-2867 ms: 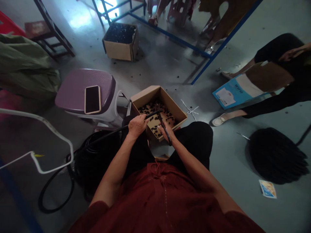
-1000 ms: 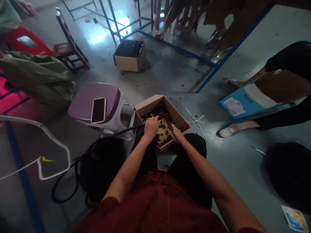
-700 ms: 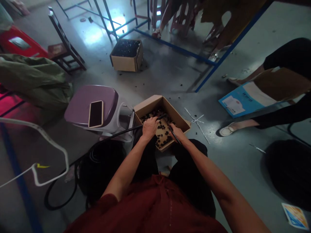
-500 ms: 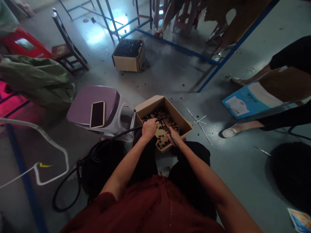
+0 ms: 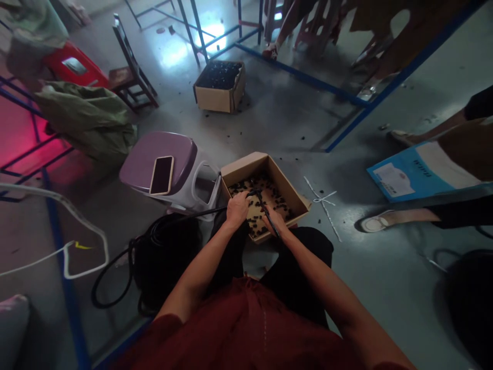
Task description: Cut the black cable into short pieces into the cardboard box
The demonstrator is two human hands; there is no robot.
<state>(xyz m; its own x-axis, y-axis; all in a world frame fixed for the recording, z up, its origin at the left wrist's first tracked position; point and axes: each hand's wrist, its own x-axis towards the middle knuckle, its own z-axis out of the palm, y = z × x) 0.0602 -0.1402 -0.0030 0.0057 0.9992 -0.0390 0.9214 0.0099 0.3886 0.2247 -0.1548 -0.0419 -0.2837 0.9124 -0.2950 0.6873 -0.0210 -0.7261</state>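
My left hand (image 5: 238, 209) is closed around a black hose-like length (image 5: 211, 211), whose end pokes out over an open cardboard box (image 5: 288, 191). That length runs left from my fist to a dark coil (image 5: 156, 234) beside my leg. In my right hand (image 5: 275, 218) is a slim dark scissors-like cutting tool (image 5: 275, 229); its front end meets the black length just beyond my left fingers. Whether the blades are apart is too small to tell. Many short black pieces (image 5: 254, 223) lie scattered on the box floor, below both hands.
A phone (image 5: 162, 176) lies on a purple-topped stool (image 5: 134, 159) left of the box. Farther off stands a second carton (image 5: 213, 100) full of black bits. White string (image 5: 321, 199) lies on the floor at right, near another person's foot (image 5: 374, 223) and a blue box (image 5: 400, 174).
The tool's tip has come up against the black length near my left hand, and that length's end now bends. The view has shifted, so the surroundings sit farther right.
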